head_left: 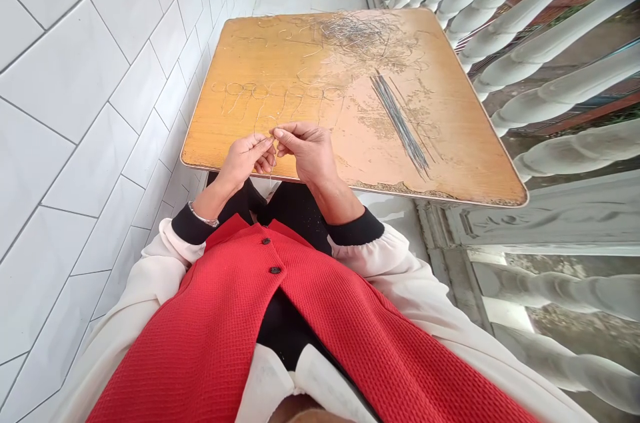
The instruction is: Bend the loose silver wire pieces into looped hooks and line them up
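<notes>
My left hand (251, 156) and my right hand (305, 146) meet over the near edge of the worn wooden table (210, 136). Both pinch a thin wire (273, 166), whose lower end hangs below the fingertips; a curved part rises above my left fingers. Just beyond my hands lies a row of thin bent wires (255, 91) with looped ends. To the right of my right hand rests a bundle of straight grey wires (400, 123), with a few strands lying loose beside it.
A tangled heap of dark wire (355, 33) sits at the table's far side, with loose curled pieces around it. A white tiled wall (100, 110) runs along the left. White balusters (540, 56) stand close on the right.
</notes>
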Motion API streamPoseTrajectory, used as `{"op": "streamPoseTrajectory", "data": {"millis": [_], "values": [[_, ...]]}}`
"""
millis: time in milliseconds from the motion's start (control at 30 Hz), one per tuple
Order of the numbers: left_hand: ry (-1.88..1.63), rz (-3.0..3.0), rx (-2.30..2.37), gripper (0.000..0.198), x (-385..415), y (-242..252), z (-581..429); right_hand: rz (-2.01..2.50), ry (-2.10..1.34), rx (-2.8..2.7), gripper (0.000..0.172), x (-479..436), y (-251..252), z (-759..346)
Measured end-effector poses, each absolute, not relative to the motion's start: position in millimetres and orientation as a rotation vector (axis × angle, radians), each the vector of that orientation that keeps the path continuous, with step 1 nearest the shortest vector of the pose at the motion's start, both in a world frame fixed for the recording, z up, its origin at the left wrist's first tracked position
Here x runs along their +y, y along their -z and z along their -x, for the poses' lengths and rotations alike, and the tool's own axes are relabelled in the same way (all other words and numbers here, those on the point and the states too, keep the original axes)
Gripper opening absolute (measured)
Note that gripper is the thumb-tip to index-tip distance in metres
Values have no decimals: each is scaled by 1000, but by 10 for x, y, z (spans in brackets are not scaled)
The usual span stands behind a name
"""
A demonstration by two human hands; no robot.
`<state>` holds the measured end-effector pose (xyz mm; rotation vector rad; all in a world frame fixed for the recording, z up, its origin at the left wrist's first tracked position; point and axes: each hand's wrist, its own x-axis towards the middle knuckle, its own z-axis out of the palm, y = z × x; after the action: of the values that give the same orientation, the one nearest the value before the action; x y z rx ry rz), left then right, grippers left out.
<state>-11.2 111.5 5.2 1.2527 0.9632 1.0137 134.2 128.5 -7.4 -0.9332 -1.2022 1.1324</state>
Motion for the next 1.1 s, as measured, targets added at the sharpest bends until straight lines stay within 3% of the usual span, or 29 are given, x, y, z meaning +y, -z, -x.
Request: {"op": "streamPoseTrajectory", "data": {"millis": [167, 267, 333, 567, 933, 1100], "values": [[-980, -1442, 1095, 22, 1131, -11, 227, 984, -1055, -1209, 24, 1269, 63, -1333], [-1127, -1785, 1229, 62, 1190, -13, 353, 1045, -990, -1246, 19, 1254, 25, -1332], [-1132, -2076, 1210, 72, 1240, -30, 427, 1083, -970, -1279, 16, 1239, -1, -1329], [-865, -2647, 1113, 62, 1315, -92, 506, 1102, -987, -1334, 19, 1202, -44, -1320], [-889, -2646, 1144, 53, 1317, 93, 526, 1090, -982, -1332, 13, 1201, -1, -1324], [-993, -2472, 1061, 68, 1311, 119, 545, 1086, -975, -1325, 14, 1215, 23, -1333]]}}
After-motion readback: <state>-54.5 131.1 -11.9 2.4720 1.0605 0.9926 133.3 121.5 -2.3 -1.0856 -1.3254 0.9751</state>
